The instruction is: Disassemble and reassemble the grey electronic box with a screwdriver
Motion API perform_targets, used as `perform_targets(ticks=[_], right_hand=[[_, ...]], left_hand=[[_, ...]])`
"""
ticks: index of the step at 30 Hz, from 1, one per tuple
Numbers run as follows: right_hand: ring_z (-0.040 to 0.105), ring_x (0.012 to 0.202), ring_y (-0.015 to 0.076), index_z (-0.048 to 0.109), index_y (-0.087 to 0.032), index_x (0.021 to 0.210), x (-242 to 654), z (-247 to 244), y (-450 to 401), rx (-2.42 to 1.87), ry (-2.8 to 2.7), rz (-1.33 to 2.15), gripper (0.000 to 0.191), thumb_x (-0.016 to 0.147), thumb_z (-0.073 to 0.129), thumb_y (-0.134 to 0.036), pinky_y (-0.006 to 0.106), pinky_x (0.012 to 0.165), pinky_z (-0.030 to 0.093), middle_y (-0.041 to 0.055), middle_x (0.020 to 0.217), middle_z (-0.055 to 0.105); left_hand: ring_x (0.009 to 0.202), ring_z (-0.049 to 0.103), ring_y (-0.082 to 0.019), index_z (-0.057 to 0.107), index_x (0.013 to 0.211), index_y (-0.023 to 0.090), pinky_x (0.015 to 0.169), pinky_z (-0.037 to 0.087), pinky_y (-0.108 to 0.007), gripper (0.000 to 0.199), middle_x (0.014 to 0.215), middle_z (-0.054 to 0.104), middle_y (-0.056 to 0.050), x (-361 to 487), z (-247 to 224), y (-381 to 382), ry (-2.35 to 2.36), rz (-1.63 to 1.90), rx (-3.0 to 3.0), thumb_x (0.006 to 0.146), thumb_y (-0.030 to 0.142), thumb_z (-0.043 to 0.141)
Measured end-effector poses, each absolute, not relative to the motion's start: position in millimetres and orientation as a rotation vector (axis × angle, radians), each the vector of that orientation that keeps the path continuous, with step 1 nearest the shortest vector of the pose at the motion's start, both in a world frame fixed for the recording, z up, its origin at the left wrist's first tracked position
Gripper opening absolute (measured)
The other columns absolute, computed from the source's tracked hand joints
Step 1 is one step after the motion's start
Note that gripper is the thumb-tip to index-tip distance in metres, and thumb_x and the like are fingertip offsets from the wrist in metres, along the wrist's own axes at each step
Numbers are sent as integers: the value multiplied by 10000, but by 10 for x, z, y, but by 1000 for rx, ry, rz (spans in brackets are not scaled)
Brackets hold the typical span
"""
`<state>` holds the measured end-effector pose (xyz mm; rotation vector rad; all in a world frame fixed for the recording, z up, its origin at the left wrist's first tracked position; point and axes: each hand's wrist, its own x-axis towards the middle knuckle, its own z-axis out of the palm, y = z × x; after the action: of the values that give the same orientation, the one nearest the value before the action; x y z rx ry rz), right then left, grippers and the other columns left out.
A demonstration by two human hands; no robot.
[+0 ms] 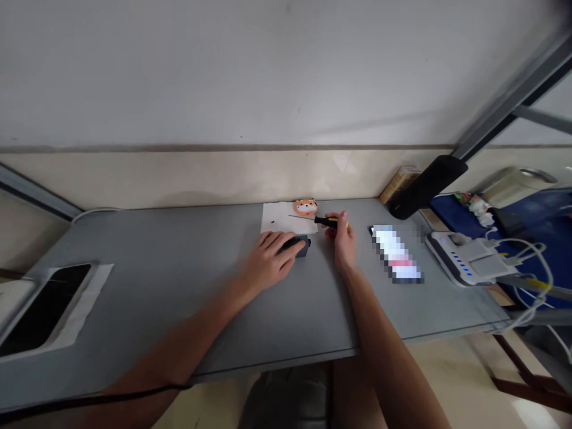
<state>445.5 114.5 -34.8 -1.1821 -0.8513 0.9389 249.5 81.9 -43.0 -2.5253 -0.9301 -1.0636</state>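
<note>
My left hand (271, 259) rests over a small dark grey box-shaped device (302, 248) on the desk, its fingers closed round the top and near side. The fingers hide much of the device, so its exact kind is unclear. Held in my right hand (343, 241) is a screwdriver (325, 221) with a black and yellow handle. Its thin shaft points left, above a white sheet of paper (281, 210), and its tip is apart from the device. One tiny dark piece (273, 221), perhaps a screw, lies on the paper. An orange-and-white animal-face item (305, 207) sits at the paper's back edge.
On the grey desk (179, 250), a lit phone (397, 253) lies right of my right hand. Farther right are a power strip (465, 259) with cables, a black cylinder (426, 186) and a book (399, 183). A dark-screened tablet or phone (47, 304) lies far left. Behind stands a wall (223, 173).
</note>
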Motion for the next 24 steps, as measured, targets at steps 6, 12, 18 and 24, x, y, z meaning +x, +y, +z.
perform_targets(ticks=[6,12,18,24], right_hand=[[521,575,133,801,-250,914,4391,-397,1092,-1136,-1226,979,407,804,709,-631,280,582,422,9,809,744],[691,906,222,821,-275,950,4394,-472,1104,-1136,-1370,971,331,815,721,-560,339,817,508,51,1022,812],[706,966,244,821,-273,940,4396,-447,1090,-1143,-1355,974,347,798,732,-578,364,877,513,52,1022,818],[626,704,185,821,-253,930,4405,-426,1089,-1169,-1296,954,349,810,718,-564,298,676,450,16,804,757]], left_hand=[[1012,735,-192,714,1095,221,917,567,-376,308,1111,790,-60,2281,-497,996,-1169,-1443,-2490,1005,124,436],[1198,667,-279,697,1260,221,997,533,-461,339,1327,708,-128,1957,-670,1309,-1618,-1090,-2396,1026,206,452],[1254,606,-345,687,1344,278,985,512,-536,384,1398,662,-141,1933,-795,1331,-1613,-819,-2480,1034,279,460],[1217,604,-335,688,1349,321,981,507,-536,389,1392,661,-132,1921,-819,1335,-1551,-845,-2476,1024,292,478]])
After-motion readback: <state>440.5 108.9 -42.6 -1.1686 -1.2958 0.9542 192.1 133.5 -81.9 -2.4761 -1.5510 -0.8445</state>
